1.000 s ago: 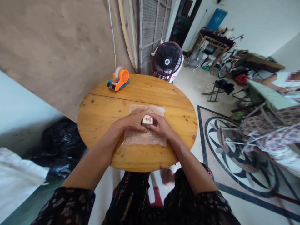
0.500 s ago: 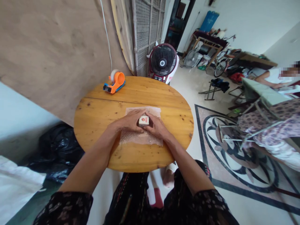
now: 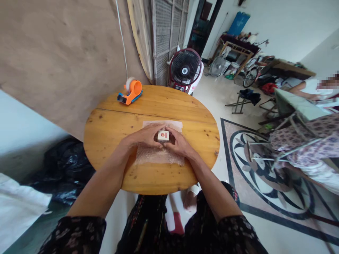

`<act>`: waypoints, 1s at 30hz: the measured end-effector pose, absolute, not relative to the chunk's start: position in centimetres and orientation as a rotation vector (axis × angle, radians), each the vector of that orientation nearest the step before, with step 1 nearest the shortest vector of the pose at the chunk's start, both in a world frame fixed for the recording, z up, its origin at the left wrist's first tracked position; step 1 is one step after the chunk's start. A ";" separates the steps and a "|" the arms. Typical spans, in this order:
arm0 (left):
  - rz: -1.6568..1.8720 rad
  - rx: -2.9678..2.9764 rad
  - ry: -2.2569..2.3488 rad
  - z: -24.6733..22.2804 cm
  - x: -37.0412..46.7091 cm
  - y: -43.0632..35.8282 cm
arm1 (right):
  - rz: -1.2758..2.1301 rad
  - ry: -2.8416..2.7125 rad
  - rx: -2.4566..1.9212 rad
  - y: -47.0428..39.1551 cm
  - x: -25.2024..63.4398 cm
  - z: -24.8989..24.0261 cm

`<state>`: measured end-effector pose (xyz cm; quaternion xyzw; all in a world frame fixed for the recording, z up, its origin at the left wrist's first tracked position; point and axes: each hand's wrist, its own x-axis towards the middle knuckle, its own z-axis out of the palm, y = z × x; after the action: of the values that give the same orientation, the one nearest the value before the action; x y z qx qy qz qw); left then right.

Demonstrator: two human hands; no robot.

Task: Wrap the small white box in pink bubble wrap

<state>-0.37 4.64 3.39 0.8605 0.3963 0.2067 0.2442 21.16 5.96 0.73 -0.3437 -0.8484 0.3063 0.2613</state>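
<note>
A small pale box (image 3: 163, 135) with red print lies over a sheet of bubble wrap (image 3: 159, 155) on the round wooden table (image 3: 106, 141). My left hand (image 3: 149, 135) curves round the box's left side, thumb at its near edge and fingers beyond it. From the right, my right hand (image 3: 178, 141) curves round the other side in the same way. Fingertips of both hands nearly meet behind and in front of the box, holding it between them.
An orange and blue tape dispenser (image 3: 131, 92) stands at the table's far left edge. Behind the table is a dark red fan (image 3: 185, 68). Black plastic bags (image 3: 63, 165) lie on the left. At the right, another person (image 3: 304, 88) sits by a green table (image 3: 293, 102).
The view has shifted very slightly. Both hands stay round the box, which shows its printed top a little more squarely.
</note>
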 end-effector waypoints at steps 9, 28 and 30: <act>0.660 2.361 1.072 3.6 -0.3 4.5 | 0.959 -2.191 -0.840 6.0 21.9 1.4; 0.702 2.238 1.156 2.1 -0.6 5.1 | 0.894 -2.064 -0.946 6.7 22.1 1.0; 0.711 2.247 1.126 2.2 -0.5 5.0 | 0.873 -2.065 -0.933 6.8 22.1 0.8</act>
<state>-0.54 5.00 2.23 0.8302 0.4162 0.2628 0.2616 22.07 6.82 0.83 -0.3600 -0.7969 0.3370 0.3490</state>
